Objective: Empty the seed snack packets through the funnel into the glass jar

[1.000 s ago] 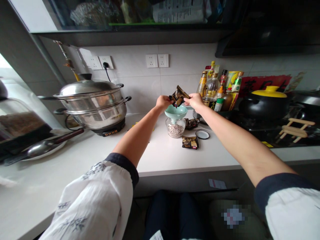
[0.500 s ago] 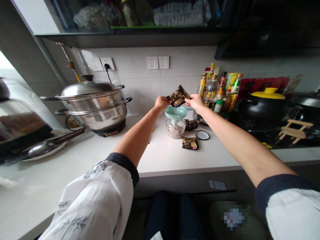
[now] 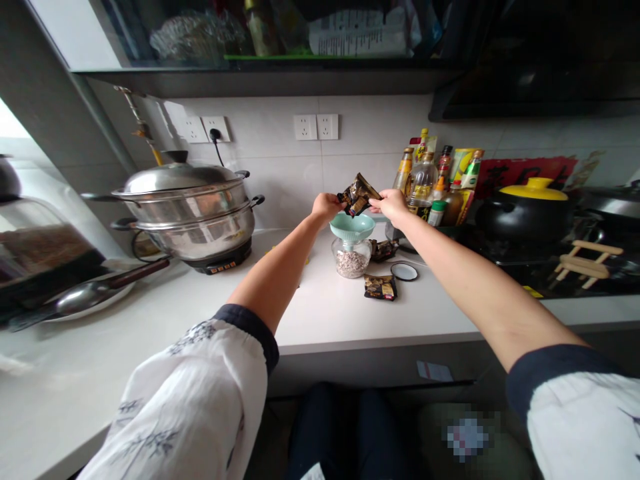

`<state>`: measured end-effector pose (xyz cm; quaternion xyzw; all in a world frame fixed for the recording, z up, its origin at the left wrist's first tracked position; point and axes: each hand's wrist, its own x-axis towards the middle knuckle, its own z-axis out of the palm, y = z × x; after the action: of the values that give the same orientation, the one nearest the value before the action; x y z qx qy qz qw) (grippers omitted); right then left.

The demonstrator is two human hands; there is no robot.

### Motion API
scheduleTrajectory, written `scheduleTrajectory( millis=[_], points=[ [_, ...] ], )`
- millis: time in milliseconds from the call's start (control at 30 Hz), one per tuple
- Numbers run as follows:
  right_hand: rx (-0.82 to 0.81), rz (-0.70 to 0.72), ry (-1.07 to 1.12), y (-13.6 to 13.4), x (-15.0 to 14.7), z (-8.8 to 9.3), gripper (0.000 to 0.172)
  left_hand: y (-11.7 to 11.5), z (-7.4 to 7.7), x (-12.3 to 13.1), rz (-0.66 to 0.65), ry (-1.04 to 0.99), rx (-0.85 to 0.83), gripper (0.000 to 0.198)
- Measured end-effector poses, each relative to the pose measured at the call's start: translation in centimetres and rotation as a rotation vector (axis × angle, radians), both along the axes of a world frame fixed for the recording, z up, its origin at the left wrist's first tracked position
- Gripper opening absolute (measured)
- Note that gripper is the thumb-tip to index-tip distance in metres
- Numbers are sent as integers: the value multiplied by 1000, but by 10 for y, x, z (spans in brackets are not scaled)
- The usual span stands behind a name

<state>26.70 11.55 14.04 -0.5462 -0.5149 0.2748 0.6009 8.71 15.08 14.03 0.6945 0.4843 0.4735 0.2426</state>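
Note:
Between my two hands a black-and-gold snack packet (image 3: 358,195) is held tilted above a pale green funnel (image 3: 352,228). My left hand (image 3: 327,205) pinches its left edge, and my right hand (image 3: 393,203) grips its right side. The funnel sits in the mouth of a clear jar (image 3: 351,260), which holds small greyish-brown bits, perhaps seeds. Beside the jar lies a black-and-gold packet (image 3: 381,287), with more dark packets (image 3: 384,249) behind. A round dark-rimmed lid (image 3: 405,271) rests on the counter right of the jar.
A steel steamer pot (image 3: 190,210) stands on the counter (image 3: 320,320) at left, near a ladle (image 3: 85,297) on a plate. Bottles (image 3: 424,177) crowd the right rear. Further right are a black pot (image 3: 525,210) with a yellow lid and a small wooden stool (image 3: 587,263).
The packet has crumpled and turned slightly between my hands, dipping a little closer to the funnel. The jar, lid and other packets have stayed where they were.

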Motion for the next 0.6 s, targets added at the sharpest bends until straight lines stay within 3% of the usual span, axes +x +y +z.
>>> scheduleTrajectory(
  millis=[433,600],
  points=[
    [-14,-42,42,-4,-4,4,23,7,0,3,10,-60,-41,18],
    [-23,-14,14,-5,-5,3,23,9,-2,1,35,27,-11,16]
  ],
)
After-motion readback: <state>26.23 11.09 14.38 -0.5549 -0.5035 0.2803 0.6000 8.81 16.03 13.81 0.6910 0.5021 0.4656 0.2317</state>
